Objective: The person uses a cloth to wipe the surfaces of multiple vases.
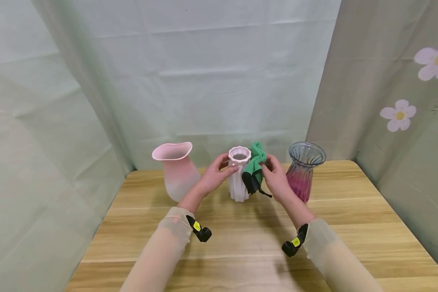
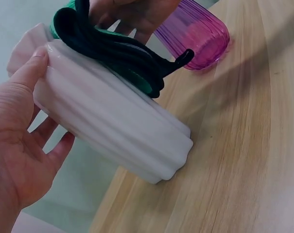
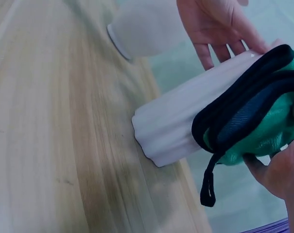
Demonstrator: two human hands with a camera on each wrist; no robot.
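A white ribbed vase (image 1: pixel 238 178) (image 2: pixel 112 116) (image 3: pixel 185 119) stands upright mid-table. My left hand (image 1: pixel 214 175) (image 2: pixel 15 145) touches its left side near the neck, the fingers nearly straight along it. My right hand (image 1: pixel 275 178) (image 3: pixel 278 170) grips a bunched green cloth with dark trim (image 1: pixel 254 168) (image 2: pixel 112 53) (image 3: pixel 253 121) and presses it against the vase's right side, up by the rim.
A frosted pink vase (image 1: pixel 176 170) (image 3: pixel 147 24) stands to the left, a clear-to-magenta ribbed glass vase (image 1: pixel 303 170) (image 2: pixel 195 34) close by my right hand. The wooden table (image 1: pixel 241 243) is hemmed by pale fabric walls behind and on both sides.
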